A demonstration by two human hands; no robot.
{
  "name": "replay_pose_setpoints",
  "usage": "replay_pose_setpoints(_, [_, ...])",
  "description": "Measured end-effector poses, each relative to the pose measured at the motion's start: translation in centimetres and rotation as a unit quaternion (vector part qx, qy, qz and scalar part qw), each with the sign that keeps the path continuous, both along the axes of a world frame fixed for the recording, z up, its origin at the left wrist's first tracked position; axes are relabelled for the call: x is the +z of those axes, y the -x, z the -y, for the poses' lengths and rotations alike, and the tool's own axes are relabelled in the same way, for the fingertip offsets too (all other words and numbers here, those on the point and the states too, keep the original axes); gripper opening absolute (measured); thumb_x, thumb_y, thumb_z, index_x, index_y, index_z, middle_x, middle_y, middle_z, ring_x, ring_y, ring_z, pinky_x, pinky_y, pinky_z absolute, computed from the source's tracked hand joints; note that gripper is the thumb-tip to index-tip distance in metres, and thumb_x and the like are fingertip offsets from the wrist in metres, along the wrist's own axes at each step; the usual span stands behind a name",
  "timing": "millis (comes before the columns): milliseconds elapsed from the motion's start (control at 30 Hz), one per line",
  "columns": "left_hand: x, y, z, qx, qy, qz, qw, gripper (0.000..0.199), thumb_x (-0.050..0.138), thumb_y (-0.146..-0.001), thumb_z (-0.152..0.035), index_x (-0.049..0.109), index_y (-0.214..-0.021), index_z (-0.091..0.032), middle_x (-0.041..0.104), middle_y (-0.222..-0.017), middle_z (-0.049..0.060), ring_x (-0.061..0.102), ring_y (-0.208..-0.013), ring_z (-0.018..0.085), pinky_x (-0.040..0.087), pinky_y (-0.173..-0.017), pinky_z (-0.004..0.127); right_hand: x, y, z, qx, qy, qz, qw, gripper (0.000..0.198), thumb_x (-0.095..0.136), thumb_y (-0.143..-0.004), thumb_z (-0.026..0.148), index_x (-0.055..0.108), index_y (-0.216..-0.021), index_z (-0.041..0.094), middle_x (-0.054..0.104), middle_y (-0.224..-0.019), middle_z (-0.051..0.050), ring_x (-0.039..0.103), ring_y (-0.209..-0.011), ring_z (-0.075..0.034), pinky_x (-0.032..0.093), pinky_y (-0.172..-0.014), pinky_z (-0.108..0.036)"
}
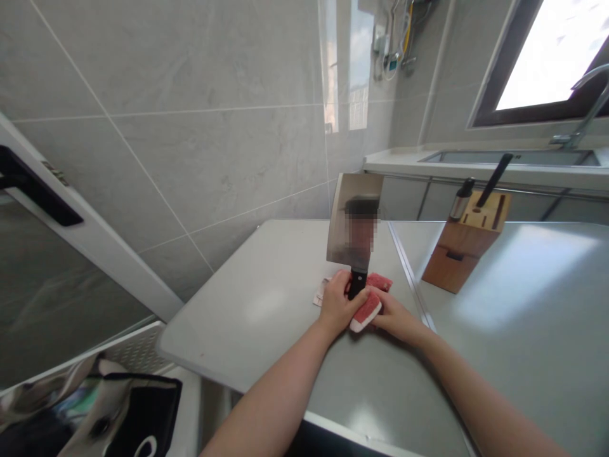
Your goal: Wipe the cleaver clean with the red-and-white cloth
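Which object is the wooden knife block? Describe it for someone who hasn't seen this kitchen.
Find the grey counter below the window. The knife block stands on it, right of both hands, light wood, tilted, with two handles sticking out. Nothing else there is wooden.

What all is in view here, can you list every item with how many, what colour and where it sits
cleaver: one, steel blade, black handle, held upright mid-counter
meat pieces: at least two, red, on the counter by the hands
paper scrap: one, white, left of the meat
knife block: one, wooden, right of the cleaver, two handles showing
counter: one, pale grey
sink: one, steel, under the window, far right
tap: one, chrome, over the sink
bag: one, black, bottom left
left hand: on the cleaver handle
right hand: on the front meat piece
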State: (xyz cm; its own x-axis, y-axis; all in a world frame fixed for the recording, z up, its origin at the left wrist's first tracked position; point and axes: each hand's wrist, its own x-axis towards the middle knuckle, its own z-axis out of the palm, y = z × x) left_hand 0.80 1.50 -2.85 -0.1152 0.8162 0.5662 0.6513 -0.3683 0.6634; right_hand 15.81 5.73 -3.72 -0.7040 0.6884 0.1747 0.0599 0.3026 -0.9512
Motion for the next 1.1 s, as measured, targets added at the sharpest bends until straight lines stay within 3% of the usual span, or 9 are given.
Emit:
replay_pose_setpoints(200, [0.28,-0.1,-0.05,-0.035,0.001,-0.009,0.999,0.032,0.059,-0.084,-0.048,0.048,-0.077,-0.018,0.046,-0.072,-0.002,0.043,-0.067,0.013,0.033,-0.062,0.027,-0.12,-0.11,-0.07,-0.005,-0.016,0.005,1.0,0.035,0.072,-0.067,0.027,0.058,-0.098,0.016,0.066,-0.096,-0.005,0.061,-0.085,-0.02,0.049,-0.082,-0.034])
replay_pose_setpoints(367, [0.36,-0.18,-0.04,-0.056,0.0,-0.002,0.998,0.028,0.059,-0.084,-0.045,0.051,-0.081,-0.019,0.048,-0.074,-0.001,0.045,-0.067,0.013,0.035,-0.063,0.027,-0.15,-0.03,-0.05,-0.023,-0.019,0.01,0.999,0.035,0.072,-0.066,0.027,0.058,-0.096,0.015,0.067,-0.092,-0.004,0.062,-0.082,-0.021,0.051,-0.078,-0.033])
replay_pose_setpoints(633, [0.17,-0.2,0.0,-0.084,-0.013,-0.003,0.996,0.019,0.061,-0.083,-0.035,0.05,-0.081,-0.019,0.052,-0.082,0.001,0.049,-0.077,0.015,0.04,-0.072,0.029,-0.35,0.0,-0.21,-0.041,-0.03,0.007,0.999,0.04,0.072,-0.066,0.03,0.059,-0.101,0.015,0.068,-0.099,-0.008,0.063,-0.091,-0.025,0.051,-0.085,-0.038])
replay_pose_setpoints(1100, [0.21,-0.26,-0.2,-0.057,0.007,0.011,0.998,0.022,0.06,-0.084,-0.037,0.049,-0.079,-0.018,0.046,-0.074,-0.001,0.044,-0.068,0.013,0.036,-0.065,0.027,-0.49,0.11,-0.35,-0.055,-0.038,0.005,0.998,0.03,0.069,-0.066,0.024,0.061,-0.093,0.015,0.067,-0.085,-0.003,0.06,-0.075,-0.019,0.05,-0.072,-0.031])
